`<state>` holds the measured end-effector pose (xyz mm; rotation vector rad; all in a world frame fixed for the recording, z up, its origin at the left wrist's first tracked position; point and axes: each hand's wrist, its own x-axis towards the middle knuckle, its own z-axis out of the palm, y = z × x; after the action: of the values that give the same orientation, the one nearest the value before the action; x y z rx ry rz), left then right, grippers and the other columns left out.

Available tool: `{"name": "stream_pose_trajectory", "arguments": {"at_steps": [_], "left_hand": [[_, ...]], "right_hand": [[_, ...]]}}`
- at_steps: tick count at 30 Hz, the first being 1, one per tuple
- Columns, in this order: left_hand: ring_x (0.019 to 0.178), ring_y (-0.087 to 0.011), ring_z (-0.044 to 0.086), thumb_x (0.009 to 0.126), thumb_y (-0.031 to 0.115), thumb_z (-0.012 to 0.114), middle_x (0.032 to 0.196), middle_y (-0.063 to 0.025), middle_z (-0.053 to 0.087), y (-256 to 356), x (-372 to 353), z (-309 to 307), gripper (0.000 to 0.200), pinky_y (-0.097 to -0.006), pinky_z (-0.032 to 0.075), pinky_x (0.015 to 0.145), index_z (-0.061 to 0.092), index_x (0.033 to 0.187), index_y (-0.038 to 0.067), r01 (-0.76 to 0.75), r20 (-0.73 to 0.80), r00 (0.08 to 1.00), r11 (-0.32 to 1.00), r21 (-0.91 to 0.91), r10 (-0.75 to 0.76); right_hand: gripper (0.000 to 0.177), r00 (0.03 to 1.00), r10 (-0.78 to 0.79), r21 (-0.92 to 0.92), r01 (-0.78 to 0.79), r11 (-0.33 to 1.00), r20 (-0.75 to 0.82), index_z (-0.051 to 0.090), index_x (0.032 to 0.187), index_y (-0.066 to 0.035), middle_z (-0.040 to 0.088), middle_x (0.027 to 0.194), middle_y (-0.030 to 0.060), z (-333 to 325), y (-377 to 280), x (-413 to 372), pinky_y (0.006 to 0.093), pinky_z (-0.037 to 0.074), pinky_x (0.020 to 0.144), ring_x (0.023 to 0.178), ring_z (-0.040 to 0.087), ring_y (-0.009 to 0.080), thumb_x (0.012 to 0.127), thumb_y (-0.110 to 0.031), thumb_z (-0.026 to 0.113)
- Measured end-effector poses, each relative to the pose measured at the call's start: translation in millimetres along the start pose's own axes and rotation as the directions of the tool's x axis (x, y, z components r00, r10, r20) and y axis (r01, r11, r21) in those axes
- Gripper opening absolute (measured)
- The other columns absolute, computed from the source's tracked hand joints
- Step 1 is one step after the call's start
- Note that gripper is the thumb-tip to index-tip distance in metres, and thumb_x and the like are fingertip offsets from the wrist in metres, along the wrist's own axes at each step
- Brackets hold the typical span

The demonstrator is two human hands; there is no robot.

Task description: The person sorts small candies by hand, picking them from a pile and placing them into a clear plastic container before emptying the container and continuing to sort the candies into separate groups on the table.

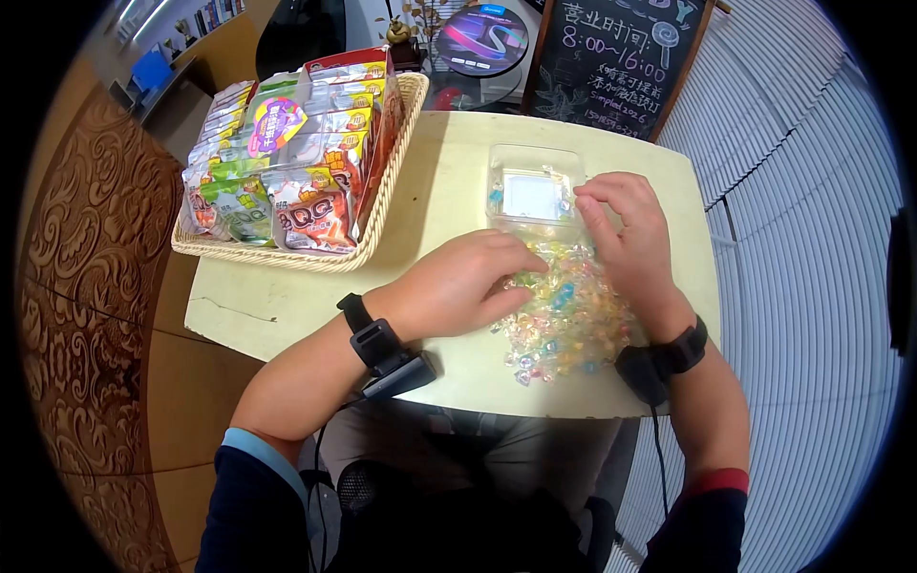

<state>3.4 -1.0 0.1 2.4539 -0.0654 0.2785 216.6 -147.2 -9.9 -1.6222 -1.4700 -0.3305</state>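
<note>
A loose pile of small wrapped candies (564, 320), in clear, yellow, blue and pink, lies on the table in front of me. Behind it stands a clear plastic box (495, 162) with a white patch on its bottom and a few candies inside. My left hand (468, 282) is at the pile's left side, thumb and fingers apart, fingertips at the candies. At the box's right wall is my right hand (630, 234), with thumb and index fingertip brought close together. Whatever is between those fingertips is too small to make out.
A wicker basket (377, 210) of packaged snacks (315, 210) takes up the left of the pale yellow table (439, 162). Past the far edge are a chalkboard (611, 67) and a round box (482, 40). Blinds (802, 315) hang at the right. Both wrists wear black straps with cables.
</note>
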Motion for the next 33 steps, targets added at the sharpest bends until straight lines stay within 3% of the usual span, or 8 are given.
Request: {"name": "stream_pose_trajectory", "arguments": {"at_steps": [2,11,16,20,21,23,29,33], "left_hand": [[0.115,-0.0357,0.068,0.092,0.016,0.08,0.12,-0.015,0.072,0.2,-0.9,0.8,0.036,-0.0438,0.054,0.103,0.073,0.125,0.002,-0.095,-0.075,0.993,0.995,-0.028,0.093],[0.116,-0.0339,0.067,0.089,0.009,0.08,0.12,-0.012,0.072,-7.6,-1.4,2.0,0.023,-0.0432,0.054,0.102,0.075,0.111,0.005,-0.106,-0.022,0.994,0.994,-0.023,0.105],[0.112,-0.033,0.068,0.089,0.006,0.078,0.116,-0.0113,0.073,-6.3,-1.5,0.6,0.017,-0.0425,0.056,0.098,0.074,0.106,0.004,-0.111,-0.074,0.991,0.994,0.014,0.112],[0.103,-0.0301,0.071,0.092,0.006,0.076,0.109,-0.0103,0.074,-3.3,-0.9,-2.7,0.013,-0.0396,0.057,0.093,0.074,0.105,0.004,-0.082,-0.196,0.978,0.996,-0.042,0.072],[0.103,-0.0301,0.071,0.092,0.006,0.076,0.109,-0.0103,0.074,-0.7,-1.4,-3.6,0.013,-0.0396,0.057,0.093,0.074,0.105,0.004,-0.083,-0.198,0.977,0.996,-0.04,0.073],[0.098,-0.0263,0.073,0.096,0.007,0.075,0.105,-0.0103,0.075,4.2,-3.8,-3.2,0.011,-0.0372,0.057,0.09,0.073,0.106,0.003,0.034,-0.274,0.956,0.967,-0.253,-0.105],[0.097,-0.0243,0.073,0.098,0.007,0.073,0.106,-0.0114,0.076,4.5,-4.8,-5.7,0.012,-0.0371,0.058,0.089,0.072,0.108,0.0,-0.016,-0.362,0.931,0.985,-0.171,-0.047],[0.097,-0.0246,0.073,0.097,0.008,0.075,0.107,-0.0121,0.076,0.6,-3.0,-2.5,0.013,-0.0365,0.058,0.089,0.072,0.107,0.001,-0.103,-0.377,0.924,0.99,-0.094,0.06]], "right_hand": [[0.014,1.0,-0.003,0.002,0.003,1.0,0.009,0.077,0.104,-0.002,0.073,0.108,0.0138,-2.6,-2.5,-1.8,0.0428,0.053,0.095,0.107,0.066,0.0327,0.094,-0.011,0.077],[0.017,0.984,-0.135,-0.05,0.141,0.989,0.116,0.074,0.108,-0.002,0.071,0.116,0.016,-17.1,-14.1,0.4,0.045,0.052,0.102,0.115,0.065,0.0345,0.092,-0.004,0.072],[0.02,0.997,-0.069,-0.075,0.067,0.995,-0.027,0.072,0.109,-0.001,0.073,0.113,0.0164,-23.2,1.8,3.3,0.0439,0.056,0.093,0.104,0.069,0.0349,0.09,0.002,0.069],[0.022,0.993,-0.114,0.054,0.112,0.992,0.039,0.072,0.109,-0.002,0.074,0.108,0.0152,-27.2,-20.4,0.9,0.0421,0.058,0.086,0.095,0.071,0.0348,0.088,0.003,0.07],[0.022,0.982,-0.157,0.104,0.147,0.984,0.102,0.072,0.109,-0.002,0.074,0.106,0.0145,-27.5,-27.6,-0.1,0.042,0.058,0.085,0.094,0.071,0.0345,0.087,0.002,0.071],[0.026,0.957,-0.223,0.164,0.194,0.967,0.183,0.072,0.11,-0.004,0.075,0.103,0.0129,-24.3,-35.4,-1.5,0.0413,0.058,0.083,0.093,0.071,0.0339,0.085,-0.003,0.076],[0.032,0.937,-0.2,0.181,0.152,0.972,0.285,0.072,0.11,-0.005,0.075,0.101,0.0119,-24.5,-43.1,-0.7,0.0407,0.058,0.082,0.092,0.071,0.0316,0.083,-0.014,0.085],[0.03,0.949,-0.19,0.18,0.147,0.973,0.25,0.072,0.108,-0.005,0.074,0.099,0.0108,-18.7,-39.7,-3.8,0.0401,0.057,0.081,0.09,0.071,0.0309,0.084,-0.016,0.087]]}}
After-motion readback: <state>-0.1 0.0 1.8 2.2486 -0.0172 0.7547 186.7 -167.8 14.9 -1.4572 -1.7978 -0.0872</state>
